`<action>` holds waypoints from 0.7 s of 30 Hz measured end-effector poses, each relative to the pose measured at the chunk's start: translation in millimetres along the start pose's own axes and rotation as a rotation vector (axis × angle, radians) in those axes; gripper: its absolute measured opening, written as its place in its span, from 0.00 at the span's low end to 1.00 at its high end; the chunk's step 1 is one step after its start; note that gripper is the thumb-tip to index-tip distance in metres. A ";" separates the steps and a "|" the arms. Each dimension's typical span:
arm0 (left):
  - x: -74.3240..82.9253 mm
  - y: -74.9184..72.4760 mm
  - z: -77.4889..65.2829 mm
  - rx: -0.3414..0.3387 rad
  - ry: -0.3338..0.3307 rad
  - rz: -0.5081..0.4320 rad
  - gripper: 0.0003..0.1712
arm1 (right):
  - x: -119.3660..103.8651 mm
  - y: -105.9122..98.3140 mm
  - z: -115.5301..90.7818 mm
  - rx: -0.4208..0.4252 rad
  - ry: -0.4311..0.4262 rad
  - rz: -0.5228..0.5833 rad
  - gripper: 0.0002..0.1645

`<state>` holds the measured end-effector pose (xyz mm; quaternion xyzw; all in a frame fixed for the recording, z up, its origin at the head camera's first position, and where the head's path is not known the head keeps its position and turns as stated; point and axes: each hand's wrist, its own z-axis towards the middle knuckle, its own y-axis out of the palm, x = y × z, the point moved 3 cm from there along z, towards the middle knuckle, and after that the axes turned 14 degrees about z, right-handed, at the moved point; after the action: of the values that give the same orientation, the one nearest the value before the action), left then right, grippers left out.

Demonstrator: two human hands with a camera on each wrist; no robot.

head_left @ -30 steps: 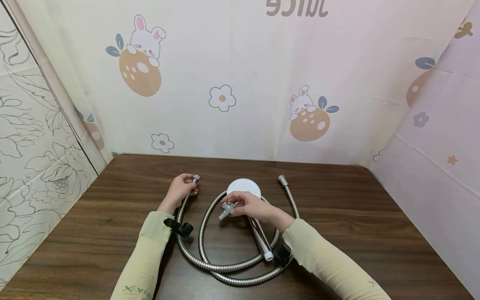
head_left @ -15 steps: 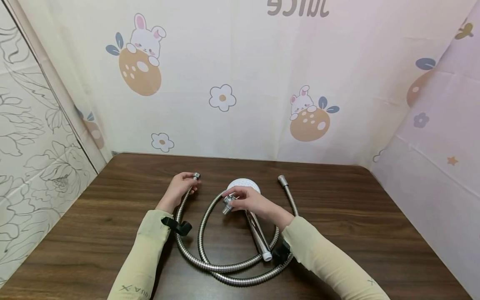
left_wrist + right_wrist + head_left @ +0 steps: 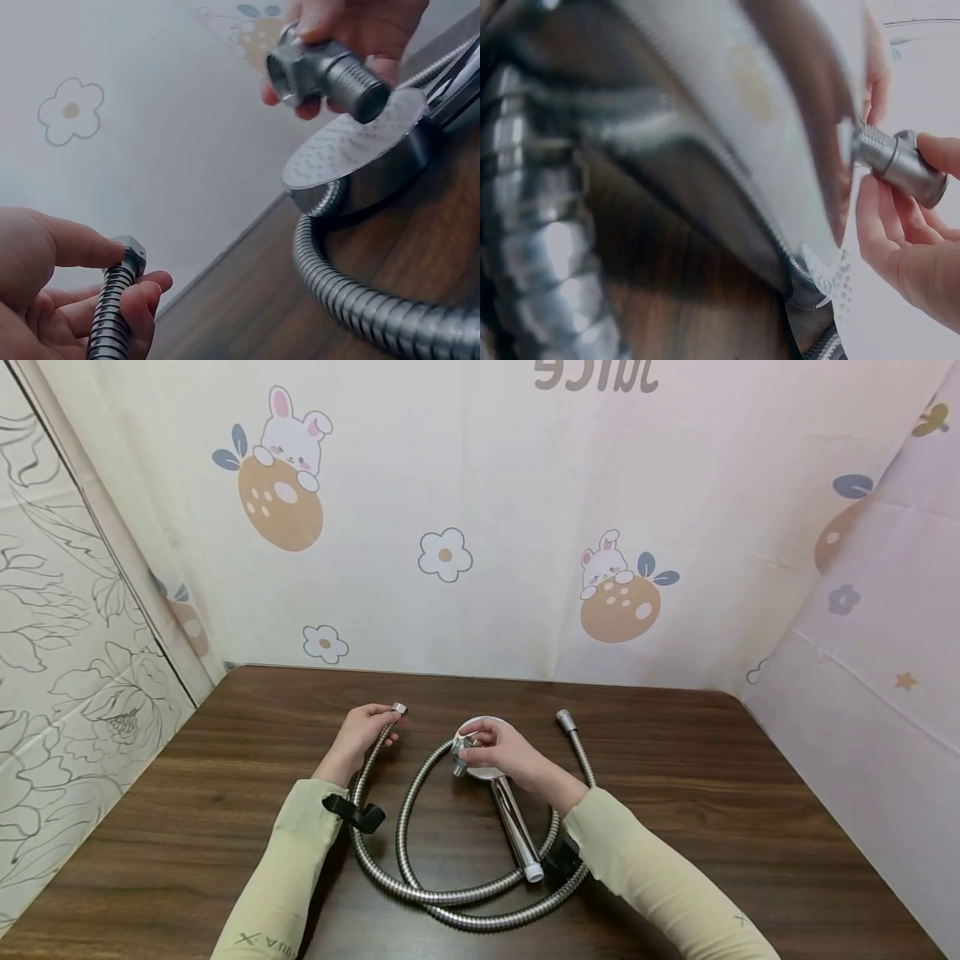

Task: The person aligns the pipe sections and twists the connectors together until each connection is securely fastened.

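In the head view my left hand (image 3: 354,743) pinches the corrugated metal shower hose (image 3: 405,818) just below its hex nut (image 3: 400,709). That nut end (image 3: 133,253) points up past the fingertips in the left wrist view. My right hand (image 3: 516,753) grips a metal threaded pipe fitting (image 3: 460,763) above the table. In the left wrist view the fitting (image 3: 326,75) shows a hex-sided opening facing left and a threaded stub. The nut and the fitting are apart. Under my right hand lies a chrome shower head (image 3: 514,818), its white face (image 3: 360,142) partly hidden in the head view.
The hose lies in loops around the shower head on the dark wooden table (image 3: 712,793). Its other end, a long metal cone nut (image 3: 566,721), rests right of the shower head. A printed curtain (image 3: 510,593) stands behind the table's far edge.
My right hand has moved the fitting slightly up and right, turning it more upright. The hose's nut end has tilted right in my left fingers, while that hand barely moved.
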<state>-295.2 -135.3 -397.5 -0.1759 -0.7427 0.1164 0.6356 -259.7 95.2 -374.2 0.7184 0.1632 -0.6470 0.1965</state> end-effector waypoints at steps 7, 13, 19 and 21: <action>1.5 1.2 -3.5 -0.008 0.002 0.012 0.21 | -5.8 -5.5 -0.4 0.076 -0.035 -0.058 0.19; 5.6 4.8 -6.4 -0.015 0.010 -0.016 0.19 | -8.5 -6.9 3.2 0.098 -0.023 0.045 0.20; 6.1 7.9 -9.9 -0.022 0.029 -0.023 0.18 | -9.4 -6.5 5.6 0.089 -0.015 0.043 0.23; 6.9 9.5 -11.8 -0.030 0.038 -0.014 0.18 | -9.4 -6.9 6.6 0.087 -0.015 0.047 0.23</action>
<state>-283.4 -124.4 -393.1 -0.1825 -0.7335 0.0972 0.6475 -269.8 98.2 -365.8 0.7251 0.1164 -0.6541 0.1814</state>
